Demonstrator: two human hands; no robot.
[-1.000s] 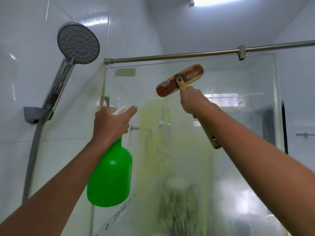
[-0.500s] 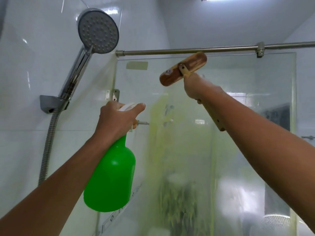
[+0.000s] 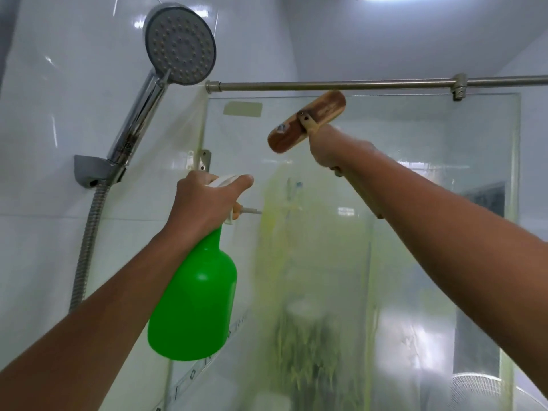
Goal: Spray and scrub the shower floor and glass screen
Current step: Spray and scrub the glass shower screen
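The glass screen [image 3: 415,179] stands in front of me, wet and streaked with yellowish-green film down its middle. My left hand [image 3: 204,203] grips the white trigger head of a green spray bottle [image 3: 195,304], its nozzle aimed at the glass at mid-height. My right hand [image 3: 326,149] holds the handle of a wooden scrub brush [image 3: 308,120]. The brush head is tilted and pressed against the upper part of the glass, just below the top rail. The shower floor is out of view.
A chrome shower head [image 3: 181,43] sits in its wall bracket [image 3: 95,170] at upper left, its metal hose [image 3: 86,247] hanging down the white tiled wall. A steel support rail [image 3: 341,84] runs along the top of the glass. A hinge clamp [image 3: 201,161] fixes the glass to the wall.
The brush has slid upward on the glass toward the rail. The spray bottle stays pointed at the glass. My head has turned slightly left and up.
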